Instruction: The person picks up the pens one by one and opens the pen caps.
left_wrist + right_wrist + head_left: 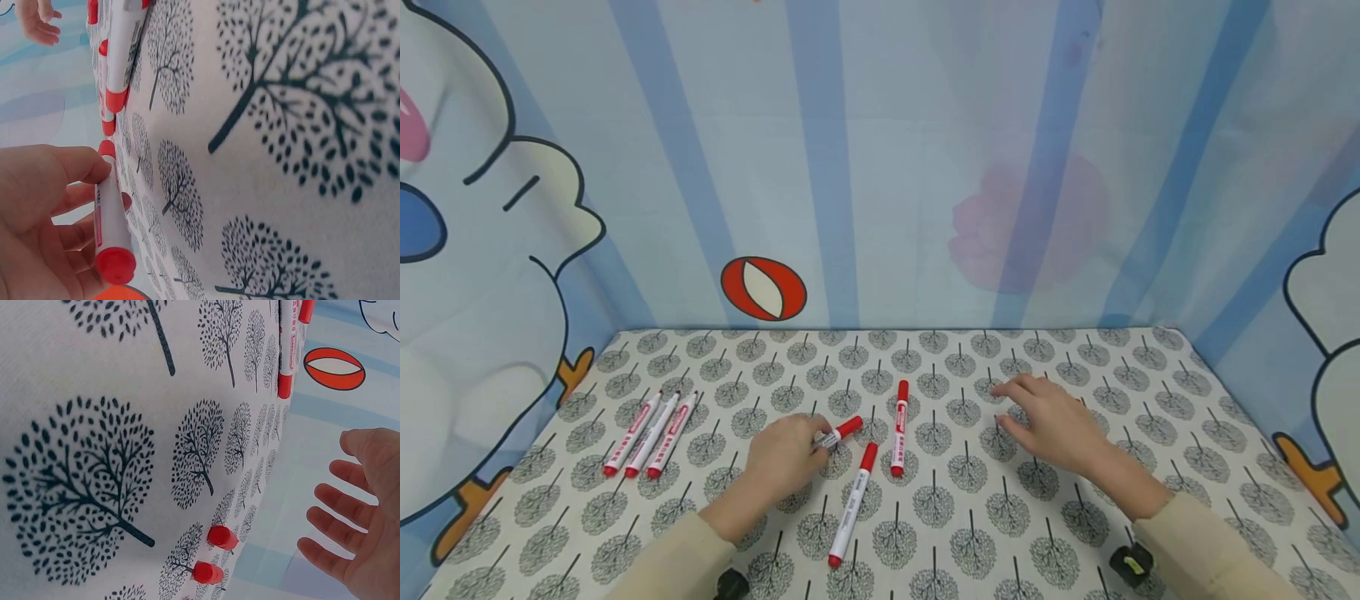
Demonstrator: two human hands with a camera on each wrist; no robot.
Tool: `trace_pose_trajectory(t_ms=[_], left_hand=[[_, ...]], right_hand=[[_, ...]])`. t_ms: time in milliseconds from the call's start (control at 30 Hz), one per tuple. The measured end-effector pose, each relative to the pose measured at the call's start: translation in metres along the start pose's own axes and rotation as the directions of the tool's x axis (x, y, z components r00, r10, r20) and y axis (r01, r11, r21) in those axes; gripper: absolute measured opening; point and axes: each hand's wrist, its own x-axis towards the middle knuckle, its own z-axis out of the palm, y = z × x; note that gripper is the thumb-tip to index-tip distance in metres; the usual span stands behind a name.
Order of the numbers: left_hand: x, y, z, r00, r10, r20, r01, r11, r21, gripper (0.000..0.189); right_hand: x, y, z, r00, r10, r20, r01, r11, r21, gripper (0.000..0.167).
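Note:
My left hand [784, 454] pinches a white whiteboard marker [112, 212] with a red cap between thumb and fingers, held at a tilt close over the cloth. Two more capped markers lie near it: one [899, 429] just beyond to the right, another [853, 506] nearer to me. Over the right side of the table hovers my right hand [1052, 421], fingers spread and loosely bent, holding nothing. Beneath it, in the right wrist view, are a red marker cap [222, 537] and a second red cap [208, 573], mostly hidden by the hand in the head view.
On the left, three uncapped markers [652, 435] lie side by side, dark tips pointing away. A white cloth [940, 567] with grey tree prints covers the table. A blue striped cartoon curtain [895, 167] stands along the back and sides.

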Motion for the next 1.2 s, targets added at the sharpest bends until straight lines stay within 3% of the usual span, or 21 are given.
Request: trace_pose_trajectory(t_ms=[267, 667, 1200], left_hand=[[0.004, -0.006, -0.006, 0.998, 0.026, -0.054, -0.025, 1.0, 0.005, 0.019], [0.006, -0.008, -0.015, 0.988, 0.08, -0.132, -0.08, 0.997, 0.006, 0.016], [0.018, 0.013, -0.019, 0.98, 0.154, -0.125, -0.148, 0.987, 0.058, 0.021]], right_hand=[[0.0, -0.001, 0.003, 1.0, 0.005, 0.007, -0.005, 1.0, 0.005, 0.034], [0.003, -0.005, 0.011, 0.995, -0.084, -0.055, 0.086, 0.996, 0.027, 0.034], [0.009, -0.018, 0.012, 0.999, -0.049, -0.024, 0.05, 0.999, 0.018, 0.039]])
